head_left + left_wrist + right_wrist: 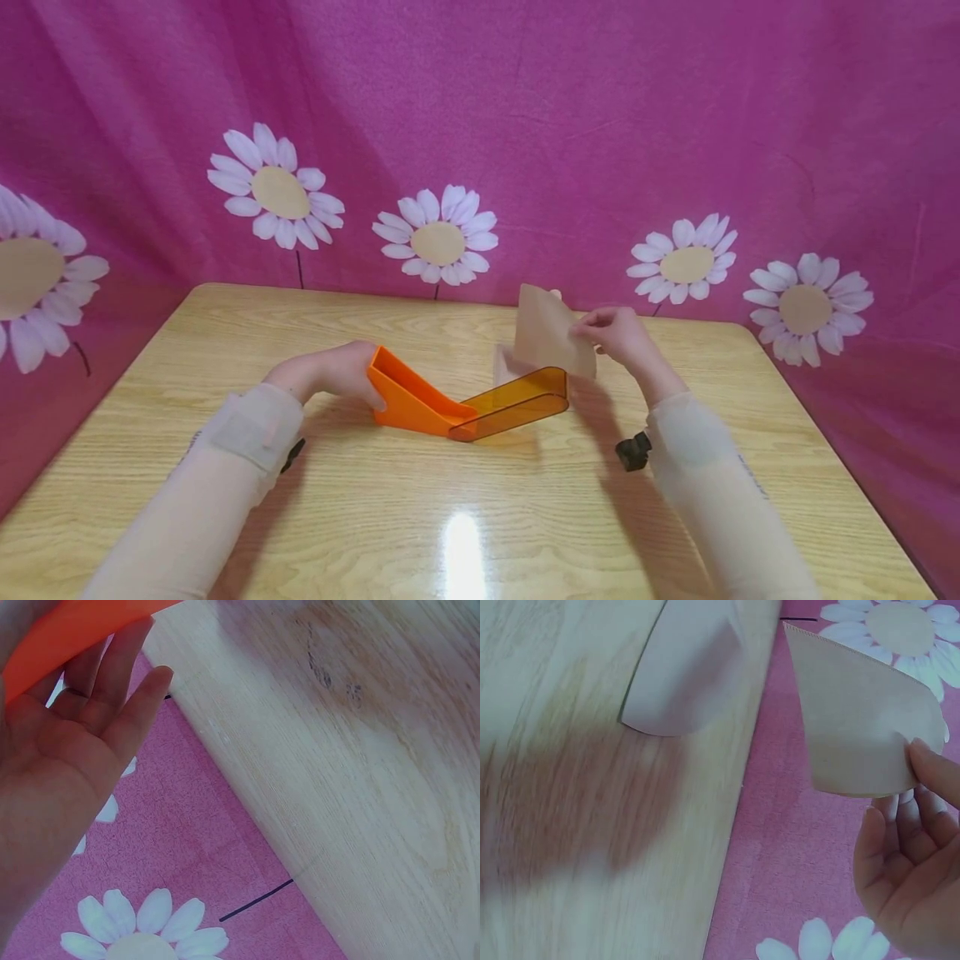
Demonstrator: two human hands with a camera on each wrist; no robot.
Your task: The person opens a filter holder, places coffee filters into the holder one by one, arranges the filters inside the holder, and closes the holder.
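My left hand (341,371) grips the back end of an orange plastic holder (412,404), low over the table. Its see-through amber lid (517,406) is swung open to the right on a hinge at the front. In the left wrist view, thumb and fingers lie on either side of the orange wall (82,634). Between thumb and fingers my right hand (622,337) pinches a tan paper coffee filter (551,329), raised behind the lid's far end. The right wrist view shows its crimped slanting edge. Another coffee filter (682,675) lies flat on the table beyond the lid.
The wooden table (465,483) ends at a pink cloth (525,125) printed with white daisies, hanging behind and at both sides. A glare spot lies near the table's front. Small black devices (633,451) are strapped at the wrists.
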